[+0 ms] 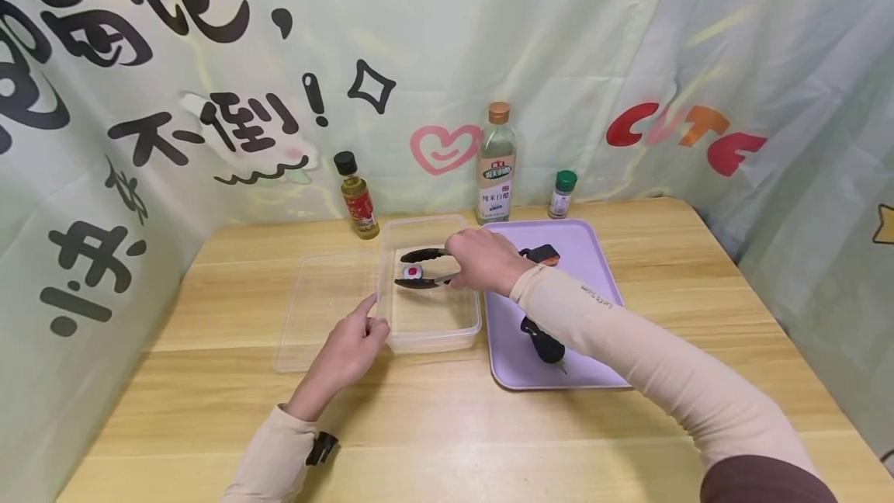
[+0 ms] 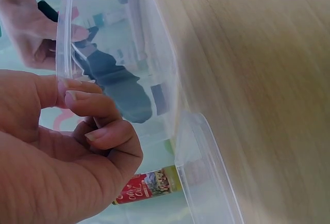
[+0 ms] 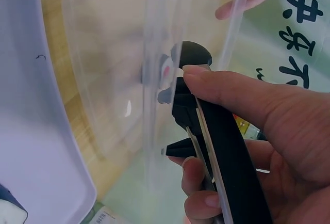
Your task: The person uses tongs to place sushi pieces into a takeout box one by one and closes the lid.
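Note:
My right hand [image 1: 485, 258] grips a pair of black-tipped tongs [image 3: 227, 152] above the clear plastic container [image 1: 433, 341]. Between the tong tips, inside the container, lies a small sushi roll [image 1: 412, 272], white with a pinkish-red centre. The lower tip is against the roll or very near it; a gap shows below the upper tip. At the container's left side, my left hand [image 1: 352, 344] pinches the rim, its other fingers curled in the left wrist view. On the purple tray [image 1: 506, 363] are dark sushi pieces [image 1: 545, 344], partly hidden by my right forearm, and one with orange [image 1: 545, 254].
A clear lid [image 1: 321, 309] lies flat left of the container. Along the back stand an olive oil bottle [image 1: 359, 204], a taller vinegar bottle [image 1: 496, 177] and a small green-capped jar [image 1: 562, 196]. A printed curtain [image 1: 559, 37] hangs behind the wooden table [image 1: 447, 433].

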`<move>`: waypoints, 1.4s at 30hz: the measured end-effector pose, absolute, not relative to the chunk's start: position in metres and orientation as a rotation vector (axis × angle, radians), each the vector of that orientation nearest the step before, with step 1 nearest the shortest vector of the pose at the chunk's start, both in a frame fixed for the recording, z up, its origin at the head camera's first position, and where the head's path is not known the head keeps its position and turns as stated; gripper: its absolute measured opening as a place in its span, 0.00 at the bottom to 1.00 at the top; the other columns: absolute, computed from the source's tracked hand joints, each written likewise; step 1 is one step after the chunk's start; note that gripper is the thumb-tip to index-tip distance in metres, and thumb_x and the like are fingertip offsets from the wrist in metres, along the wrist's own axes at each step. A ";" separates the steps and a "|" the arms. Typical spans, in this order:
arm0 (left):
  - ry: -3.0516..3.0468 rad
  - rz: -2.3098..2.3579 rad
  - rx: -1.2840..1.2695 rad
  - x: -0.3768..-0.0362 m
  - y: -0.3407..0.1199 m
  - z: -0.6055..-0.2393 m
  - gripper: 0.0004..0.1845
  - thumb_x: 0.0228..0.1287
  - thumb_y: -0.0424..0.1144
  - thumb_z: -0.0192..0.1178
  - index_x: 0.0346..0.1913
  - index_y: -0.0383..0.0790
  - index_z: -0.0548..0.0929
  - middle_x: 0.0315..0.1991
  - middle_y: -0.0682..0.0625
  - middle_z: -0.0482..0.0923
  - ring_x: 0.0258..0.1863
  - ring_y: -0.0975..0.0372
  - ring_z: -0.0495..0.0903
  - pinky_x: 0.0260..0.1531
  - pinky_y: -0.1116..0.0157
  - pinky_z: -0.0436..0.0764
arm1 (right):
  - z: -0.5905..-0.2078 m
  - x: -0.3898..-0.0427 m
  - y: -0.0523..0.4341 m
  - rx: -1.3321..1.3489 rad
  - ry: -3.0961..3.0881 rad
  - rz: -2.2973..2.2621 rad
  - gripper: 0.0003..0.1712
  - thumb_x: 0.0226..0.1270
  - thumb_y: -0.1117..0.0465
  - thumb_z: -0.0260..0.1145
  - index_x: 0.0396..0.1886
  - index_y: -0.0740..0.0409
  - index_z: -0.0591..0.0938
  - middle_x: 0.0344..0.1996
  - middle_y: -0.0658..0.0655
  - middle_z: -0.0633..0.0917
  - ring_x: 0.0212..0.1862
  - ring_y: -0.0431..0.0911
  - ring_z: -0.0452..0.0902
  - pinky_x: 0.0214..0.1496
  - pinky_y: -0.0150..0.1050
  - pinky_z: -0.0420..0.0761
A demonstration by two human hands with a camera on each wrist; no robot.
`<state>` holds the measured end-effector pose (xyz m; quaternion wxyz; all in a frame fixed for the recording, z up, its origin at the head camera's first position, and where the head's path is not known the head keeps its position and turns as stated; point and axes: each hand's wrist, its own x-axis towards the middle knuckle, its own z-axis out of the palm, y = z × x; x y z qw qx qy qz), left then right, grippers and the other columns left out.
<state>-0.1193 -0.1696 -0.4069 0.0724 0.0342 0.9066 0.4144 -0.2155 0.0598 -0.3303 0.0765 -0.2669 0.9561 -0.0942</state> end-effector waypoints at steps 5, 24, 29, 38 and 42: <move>2.712 1.245 0.087 -0.119 -0.170 -0.408 0.32 0.75 0.39 0.46 0.77 0.29 0.58 0.16 0.55 0.60 0.15 0.64 0.55 0.19 0.67 0.59 | -0.322 -0.213 0.066 -0.780 2.866 -0.312 0.23 0.54 0.55 0.81 0.48 0.59 0.87 0.39 0.53 0.86 0.31 0.48 0.76 0.31 0.45 0.78; 2.696 1.256 0.089 -0.118 -0.170 -0.408 0.32 0.74 0.37 0.45 0.77 0.28 0.57 0.15 0.56 0.58 0.15 0.64 0.53 0.18 0.68 0.57 | -0.293 -0.197 0.138 -0.610 2.921 -0.600 0.39 0.55 0.53 0.80 0.65 0.64 0.80 0.59 0.63 0.83 0.54 0.55 0.81 0.54 0.54 0.79; 2.693 1.244 0.090 -0.118 -0.170 -0.408 0.32 0.75 0.38 0.45 0.77 0.29 0.57 0.16 0.56 0.58 0.16 0.64 0.53 0.19 0.68 0.57 | -0.297 -0.192 0.165 -0.545 2.925 -0.633 0.40 0.56 0.52 0.79 0.65 0.67 0.78 0.55 0.66 0.84 0.46 0.54 0.81 0.53 0.55 0.78; 2.694 1.247 0.093 -0.118 -0.169 -0.408 0.32 0.75 0.38 0.45 0.77 0.28 0.57 0.16 0.55 0.58 0.16 0.64 0.53 0.19 0.68 0.56 | -0.311 -0.174 0.216 -0.431 2.940 -0.692 0.45 0.53 0.47 0.80 0.64 0.71 0.78 0.55 0.72 0.82 0.51 0.59 0.78 0.52 0.59 0.76; 2.693 1.246 0.092 -0.118 -0.169 -0.408 0.32 0.75 0.38 0.45 0.77 0.28 0.58 0.16 0.55 0.58 0.16 0.64 0.53 0.19 0.68 0.57 | -0.320 -0.164 0.236 -0.403 2.955 -0.704 0.46 0.52 0.47 0.81 0.63 0.72 0.78 0.49 0.72 0.84 0.43 0.57 0.75 0.47 0.54 0.75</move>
